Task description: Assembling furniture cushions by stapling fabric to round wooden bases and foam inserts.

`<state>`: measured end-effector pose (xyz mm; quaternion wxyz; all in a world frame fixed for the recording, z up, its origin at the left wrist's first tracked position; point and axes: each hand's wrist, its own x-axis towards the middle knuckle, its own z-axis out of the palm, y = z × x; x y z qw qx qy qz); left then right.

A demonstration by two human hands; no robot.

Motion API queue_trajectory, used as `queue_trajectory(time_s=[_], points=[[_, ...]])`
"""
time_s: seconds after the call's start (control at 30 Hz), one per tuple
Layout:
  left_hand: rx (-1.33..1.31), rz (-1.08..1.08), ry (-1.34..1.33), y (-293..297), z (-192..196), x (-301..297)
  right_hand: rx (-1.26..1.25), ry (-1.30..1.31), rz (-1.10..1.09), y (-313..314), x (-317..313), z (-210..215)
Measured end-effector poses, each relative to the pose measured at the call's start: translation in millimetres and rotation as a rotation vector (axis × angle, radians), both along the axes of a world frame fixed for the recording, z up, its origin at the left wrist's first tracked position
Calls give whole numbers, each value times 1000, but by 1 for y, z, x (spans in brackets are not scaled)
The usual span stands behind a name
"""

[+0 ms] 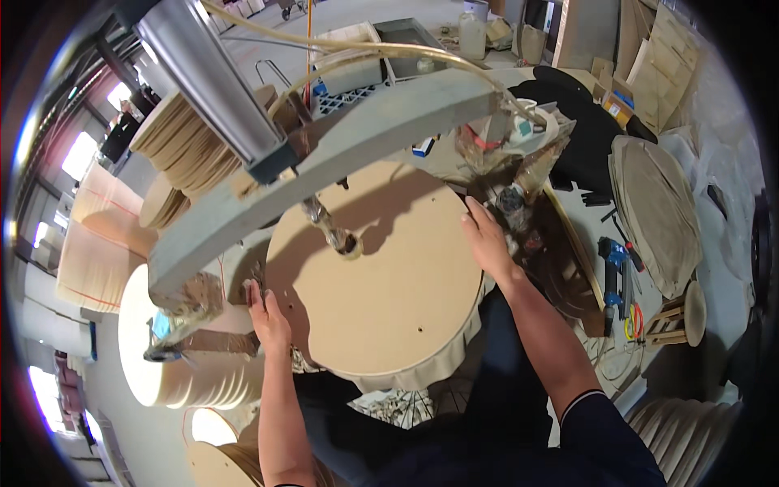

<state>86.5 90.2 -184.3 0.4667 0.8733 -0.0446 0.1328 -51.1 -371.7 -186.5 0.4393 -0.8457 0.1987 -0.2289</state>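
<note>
A round tan board (389, 284) with a few small holes lies in front of me, pale gathered fabric (422, 375) showing below its near edge. My left hand (272, 321) is beside the board's left rim, fingers stretched out; whether it touches cannot be made out. Against the right rim rests my right hand (489, 239), with fingers extended and the thumb on the upper side. Neither hand is wrapped round anything. Over the board's far half hangs a metal press rod (333, 227) with a rounded tip, below a curved grey arm (349, 158) and a silver cylinder (213, 81).
Stacked round boards (182, 142) stand at the far left, near large pale rolls (105, 235). On the right-hand table (568, 223) are a blue air stapler (614, 272), folded grey-brown fabric (653, 211) and black material (560, 114). A yellowish hose (389, 50) crosses above the arm.
</note>
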Motion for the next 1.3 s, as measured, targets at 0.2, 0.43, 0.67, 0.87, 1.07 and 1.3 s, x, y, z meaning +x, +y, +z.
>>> queue_trajectory(time_s=[0.2,0.43,0.67,0.87,1.07,1.3], points=[[559,-232,9,-26,8,55,-323,298,156,-7,61,15],[629,-268,40,-28,2,59,-389,291,127,6,59,31],[672,-219,30,-31,-14,48,-398,293,130,12,51,17],[703,-150,-57,-27,-20,63,-574,194,104,-10,68,-15],[604,-169,-62,-24,-20,66,-446,158,103,-8,72,-18],[272,-181,60,-10,-22,63,-419,216,109,-11,68,-22]])
